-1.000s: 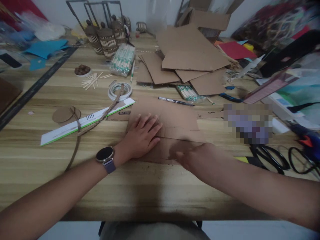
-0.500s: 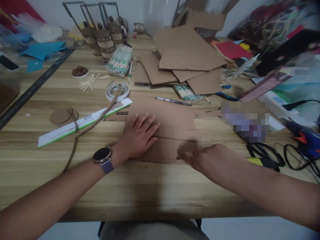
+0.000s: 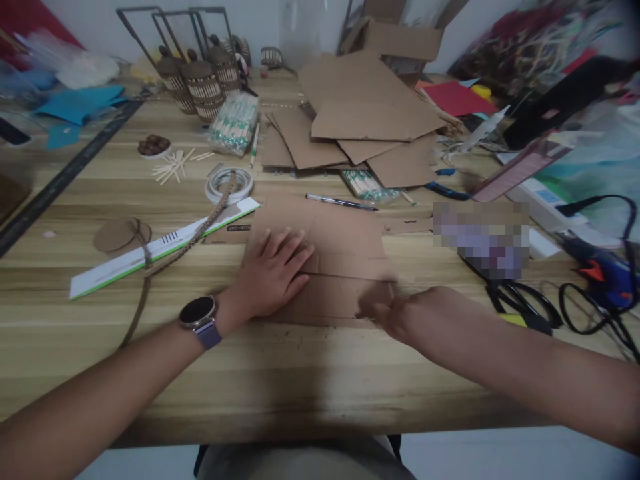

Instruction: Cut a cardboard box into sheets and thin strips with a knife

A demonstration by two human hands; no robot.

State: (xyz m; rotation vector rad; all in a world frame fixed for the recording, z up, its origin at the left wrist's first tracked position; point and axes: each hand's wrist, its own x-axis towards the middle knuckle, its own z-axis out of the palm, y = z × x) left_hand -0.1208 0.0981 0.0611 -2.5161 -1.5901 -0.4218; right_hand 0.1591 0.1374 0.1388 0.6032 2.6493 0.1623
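A flat brown cardboard sheet (image 3: 340, 233) lies on the wooden table (image 3: 300, 373) in front of me. My left hand (image 3: 273, 273), with a dark watch on the wrist, rests palm down on the sheet's left part, fingers stretched flat. My right hand (image 3: 387, 310) is at the sheet's lower right corner. It is blurred by motion, and its fingers look curled, so what they hold is unclear.
A pen (image 3: 340, 201) lies just beyond the sheet. A white and green ruler (image 3: 165, 247) and a brown cord (image 3: 150, 280) are to the left, with a tape roll (image 3: 227, 183). Stacked cardboard (image 3: 370, 113) sits behind. Scissors (image 3: 525, 303) and a glue gun (image 3: 605, 273) are on the right.
My right hand has slid to the right along the sheet's near edge. My left hand stays pressed flat on the cardboard. The view has shifted slightly.
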